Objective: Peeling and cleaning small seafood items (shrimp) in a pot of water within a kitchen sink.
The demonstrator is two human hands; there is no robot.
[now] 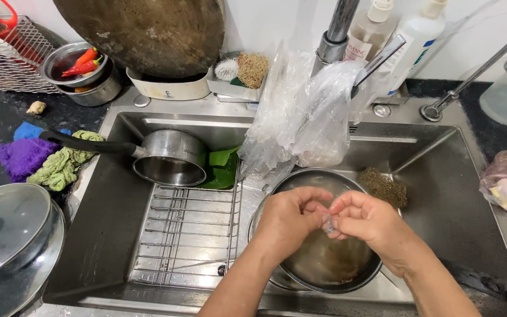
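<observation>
Both my hands meet over a round steel bowl of cloudy water in the sink. My left hand and my right hand pinch a small, pale translucent piece between their fingertips. What the piece is, I cannot tell. A crumpled clear plastic bag hangs from the tap just above the bowl.
A steel saucepan with a black handle lies on its side on the wire rack, green leaves behind it. A scouring pad sits right of the bowl. Cloths, a lidded pot, chillies in a bowl stand left.
</observation>
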